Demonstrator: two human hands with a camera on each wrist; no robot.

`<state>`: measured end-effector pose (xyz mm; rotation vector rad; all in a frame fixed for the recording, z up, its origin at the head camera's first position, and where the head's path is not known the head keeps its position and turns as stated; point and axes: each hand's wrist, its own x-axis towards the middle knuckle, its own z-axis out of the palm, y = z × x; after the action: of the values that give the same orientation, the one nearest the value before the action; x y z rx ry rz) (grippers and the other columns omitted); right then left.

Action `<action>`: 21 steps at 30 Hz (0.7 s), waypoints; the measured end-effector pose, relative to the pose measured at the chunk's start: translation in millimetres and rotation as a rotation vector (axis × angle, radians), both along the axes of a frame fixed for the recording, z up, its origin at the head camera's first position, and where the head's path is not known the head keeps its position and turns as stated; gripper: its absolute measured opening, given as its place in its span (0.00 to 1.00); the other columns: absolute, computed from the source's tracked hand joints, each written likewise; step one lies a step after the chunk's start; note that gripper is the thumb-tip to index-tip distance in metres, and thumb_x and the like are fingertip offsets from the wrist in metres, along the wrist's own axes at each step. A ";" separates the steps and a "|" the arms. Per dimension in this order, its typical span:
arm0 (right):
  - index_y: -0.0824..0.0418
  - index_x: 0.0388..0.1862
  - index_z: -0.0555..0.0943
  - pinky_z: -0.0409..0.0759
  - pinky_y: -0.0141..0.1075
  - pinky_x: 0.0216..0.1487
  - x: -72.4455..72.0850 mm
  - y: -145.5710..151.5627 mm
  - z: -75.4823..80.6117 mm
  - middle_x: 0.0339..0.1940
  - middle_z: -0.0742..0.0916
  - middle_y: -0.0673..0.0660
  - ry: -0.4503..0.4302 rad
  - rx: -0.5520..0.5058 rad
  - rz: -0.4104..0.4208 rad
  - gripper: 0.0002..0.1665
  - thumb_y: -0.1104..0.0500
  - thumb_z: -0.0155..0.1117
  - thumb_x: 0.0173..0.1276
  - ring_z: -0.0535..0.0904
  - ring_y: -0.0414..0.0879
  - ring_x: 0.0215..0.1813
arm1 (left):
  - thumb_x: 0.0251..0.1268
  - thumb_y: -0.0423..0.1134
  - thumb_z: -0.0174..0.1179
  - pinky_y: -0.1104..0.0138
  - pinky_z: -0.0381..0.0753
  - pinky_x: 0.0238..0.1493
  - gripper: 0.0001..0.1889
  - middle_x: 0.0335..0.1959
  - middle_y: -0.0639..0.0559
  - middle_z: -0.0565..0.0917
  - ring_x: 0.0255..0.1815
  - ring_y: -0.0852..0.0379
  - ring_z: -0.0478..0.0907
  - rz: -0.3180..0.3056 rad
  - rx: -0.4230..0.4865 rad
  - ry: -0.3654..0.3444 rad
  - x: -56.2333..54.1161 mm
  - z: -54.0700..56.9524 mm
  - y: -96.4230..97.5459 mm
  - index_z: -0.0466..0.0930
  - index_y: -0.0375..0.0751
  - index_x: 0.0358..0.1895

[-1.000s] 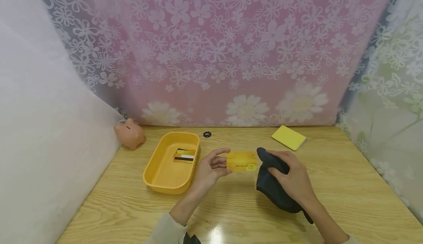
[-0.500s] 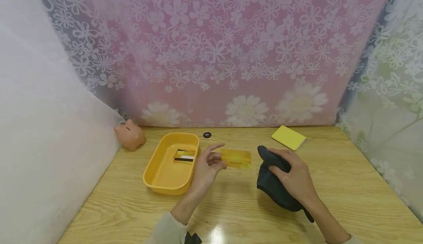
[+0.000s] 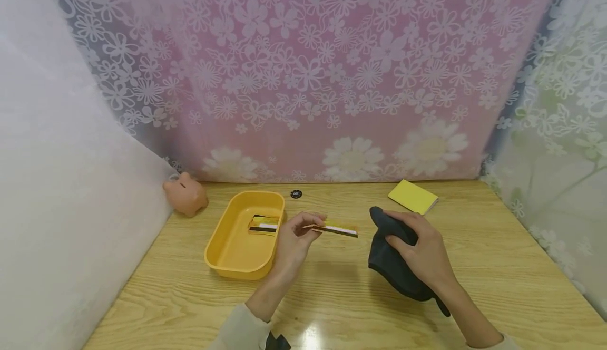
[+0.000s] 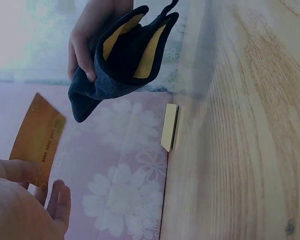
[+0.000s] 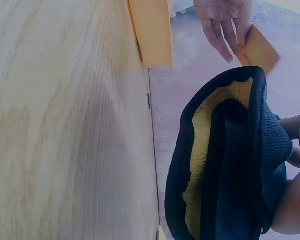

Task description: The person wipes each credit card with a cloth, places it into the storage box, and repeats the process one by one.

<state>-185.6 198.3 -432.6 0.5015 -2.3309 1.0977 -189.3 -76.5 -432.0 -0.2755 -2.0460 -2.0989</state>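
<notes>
A gold bank card is pinched between the thumb and fingers of my left hand, above the table. It is tilted nearly edge-on in the head view, with a white and a dark stripe showing; the left wrist view shows its gold, numbered face. To the right, my right hand grips a dark fabric pouch by its upper part. Its black-edged mouth gapes in the right wrist view, with a yellow lining inside. A gap separates the card from the pouch.
Left of my left hand stands a yellow tray, with another card or cards inside. Farther off are a pink piggy bank, a black poker chip and a yellow notebook. A flowered curtain backs the table.
The card has moved slightly left and turned from its gold face towards the head camera to nearly edge-on, its striped side showing. The right hand and pouch have hardly moved.
</notes>
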 end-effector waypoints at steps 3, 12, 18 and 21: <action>0.50 0.66 0.84 0.73 0.23 0.54 0.0 0.3 0.4 0.60 0.86 0.54 0.006 -0.002 -0.001 0.34 0.69 0.77 0.62 0.81 0.55 0.60 | 0.68 0.22 0.63 0.63 0.84 0.56 0.08 0.60 0.50 0.84 0.62 0.47 0.79 0.030 -0.037 0.013 0.6 0.5 0.3 0.87 0.38 0.38; 0.48 0.67 0.83 0.74 0.26 0.54 0.6 0.5 2.1 0.60 0.86 0.54 0.002 -0.007 -0.004 0.34 0.68 0.77 0.62 0.81 0.55 0.60 | 0.70 0.18 0.53 0.58 0.91 0.41 0.14 0.49 0.41 0.83 0.40 0.48 0.86 -0.030 0.048 0.047 2.2 0.7 0.5 0.87 0.33 0.44; 0.49 0.67 0.84 0.73 0.23 0.53 1.9 0.2 5.4 0.57 0.86 0.54 0.024 -0.015 -0.003 0.35 0.69 0.78 0.61 0.82 0.53 0.57 | 0.80 0.29 0.52 0.51 0.88 0.54 0.13 0.58 0.42 0.83 0.46 0.35 0.88 -0.144 0.078 0.074 6.8 1.0 -1.8 0.86 0.37 0.56; 0.48 0.67 0.84 0.73 0.21 0.52 2.4 -0.4 8.5 0.56 0.86 0.54 0.037 -0.024 0.000 0.36 0.70 0.78 0.60 0.82 0.52 0.56 | 0.81 0.36 0.54 0.52 0.85 0.61 0.14 0.62 0.43 0.82 0.43 0.39 0.89 -0.170 0.096 0.063 8.0 1.7 -3.0 0.84 0.38 0.61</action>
<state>-183.2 198.0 -424.1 0.5088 -2.2835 1.1062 -181.3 -79.5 -430.3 -0.5103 -1.9420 -2.2475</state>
